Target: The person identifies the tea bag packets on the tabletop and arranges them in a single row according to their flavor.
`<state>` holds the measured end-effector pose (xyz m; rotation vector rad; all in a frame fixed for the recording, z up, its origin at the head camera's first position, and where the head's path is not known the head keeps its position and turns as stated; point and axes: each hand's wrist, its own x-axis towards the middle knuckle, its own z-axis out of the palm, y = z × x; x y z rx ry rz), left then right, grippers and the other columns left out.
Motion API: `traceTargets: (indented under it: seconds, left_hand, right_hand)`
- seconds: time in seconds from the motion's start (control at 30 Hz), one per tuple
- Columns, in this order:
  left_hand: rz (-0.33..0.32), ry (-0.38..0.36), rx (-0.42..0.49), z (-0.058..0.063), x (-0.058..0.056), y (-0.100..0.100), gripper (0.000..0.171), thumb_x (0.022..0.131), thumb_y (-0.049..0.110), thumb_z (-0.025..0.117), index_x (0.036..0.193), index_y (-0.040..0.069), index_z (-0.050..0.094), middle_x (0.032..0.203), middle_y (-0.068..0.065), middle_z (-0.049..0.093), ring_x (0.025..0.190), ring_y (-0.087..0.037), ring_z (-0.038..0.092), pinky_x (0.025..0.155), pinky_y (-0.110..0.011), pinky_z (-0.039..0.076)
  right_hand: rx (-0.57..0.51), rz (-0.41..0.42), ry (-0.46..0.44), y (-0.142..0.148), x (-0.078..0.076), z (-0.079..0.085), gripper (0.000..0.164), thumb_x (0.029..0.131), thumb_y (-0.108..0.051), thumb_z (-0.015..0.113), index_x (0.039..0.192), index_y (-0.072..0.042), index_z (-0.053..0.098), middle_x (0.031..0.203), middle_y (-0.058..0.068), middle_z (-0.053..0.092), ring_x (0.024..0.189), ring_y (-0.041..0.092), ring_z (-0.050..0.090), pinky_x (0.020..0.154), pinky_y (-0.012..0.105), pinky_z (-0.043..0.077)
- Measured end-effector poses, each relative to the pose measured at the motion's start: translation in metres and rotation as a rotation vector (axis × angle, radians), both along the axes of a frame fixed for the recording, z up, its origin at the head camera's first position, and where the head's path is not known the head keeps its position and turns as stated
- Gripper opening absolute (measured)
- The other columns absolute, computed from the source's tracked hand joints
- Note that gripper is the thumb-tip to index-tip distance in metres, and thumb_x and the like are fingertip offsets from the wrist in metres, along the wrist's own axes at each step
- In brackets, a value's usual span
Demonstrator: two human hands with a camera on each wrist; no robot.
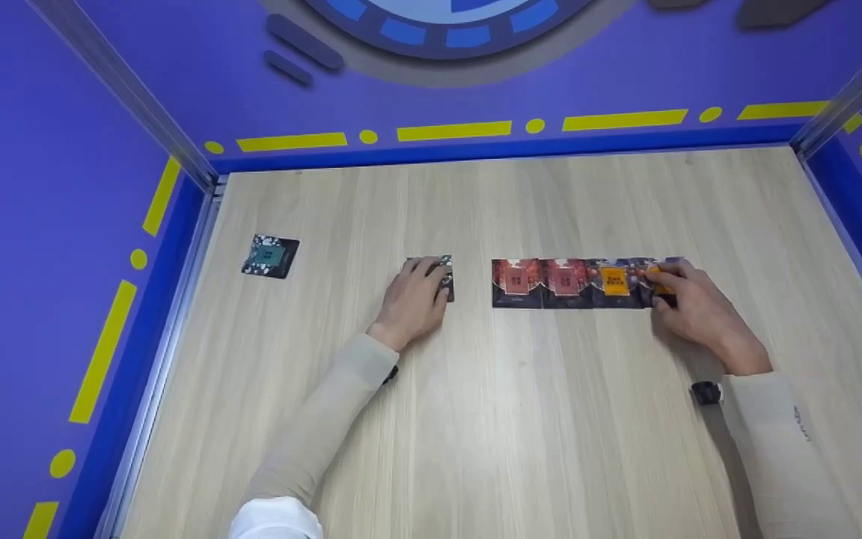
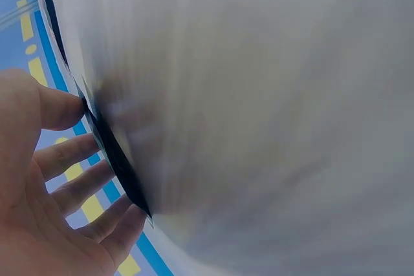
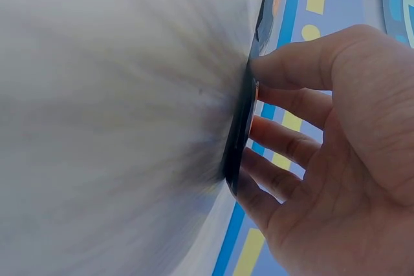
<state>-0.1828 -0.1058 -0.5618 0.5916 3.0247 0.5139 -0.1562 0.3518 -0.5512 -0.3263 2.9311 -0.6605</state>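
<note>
Flat on the table, a row of overlapping sachets has red-labelled sachets (image 1: pixel 566 283) at its left and an orange-labelled sachet (image 1: pixel 614 282) to their right. My right hand (image 1: pixel 700 311) holds the orange-labelled sachet at the row's right end, thumb and fingers at its edges, covering much of it. Left of the row, my left hand (image 1: pixel 412 303) grips a dark sachet with a floral pattern (image 1: pixel 447 281), mostly hidden beneath the fingers. In the left wrist view this sachet (image 2: pixel 119 159) appears edge-on at the thumb and fingertips. The right wrist view shows the held sachet (image 3: pixel 240 127) edge-on too.
A green-labelled floral sachet (image 1: pixel 269 256) lies alone at the table's left. The pale wooden table (image 1: pixel 521 419) is bordered by a blue back wall (image 1: pixel 461 97) and side walls, with metal rails (image 1: pixel 169 329) along the left.
</note>
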Motion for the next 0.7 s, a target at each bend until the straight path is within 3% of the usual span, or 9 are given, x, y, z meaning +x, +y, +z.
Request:
traceTargets:
  seconds: [0.7]
  left_hand:
    - [-0.058, 0.003, -0.048, 0.000, -0.001, 0.037, 0.043, 0.110, 0.028, 0.055, 0.149, 0.010, 0.062, 0.156, -0.009, 0.056, 0.145, -0.033, 0.050, 0.120, -0.046, 0.045]
  right_hand:
    - [0.003, -0.001, -0.001, 0.001, 0.001, -0.003, 0.057, 0.100, -0.007, 0.061, 0.155, 0.004, 0.050, 0.154, 0.032, 0.042, 0.134, 0.053, 0.045, 0.111, 0.074, 0.040]
